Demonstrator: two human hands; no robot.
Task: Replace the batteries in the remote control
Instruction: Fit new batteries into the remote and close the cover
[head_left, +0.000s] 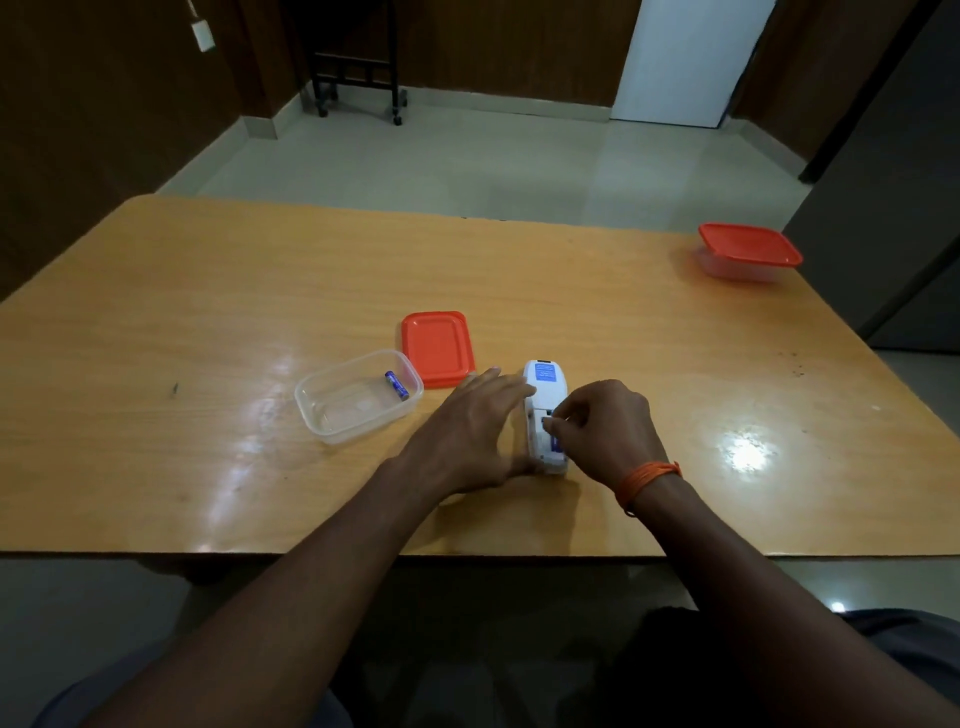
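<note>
Head cam is showing me the remote (543, 395) lying face down mid-table (208, 291), left hand (467, 431) spread flat and steadying it, right hand (602, 426) pinching at a battery (555, 443) in the open bay. I'm guessing it's popping loose and rolling off, or seating backwards. One spare (396, 385) is sitting in the tub (332, 421).

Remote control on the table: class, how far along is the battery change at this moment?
Done: the remote control lies face down with its battery bay uncovered, and the clear container sits open beside its orange lid.

In hand: the left hand steadies the remote while the right hand works a blue battery at the bay; going in or out is unclear.

Left: one battery in the container, and the bay cover, which is not visible.
</note>
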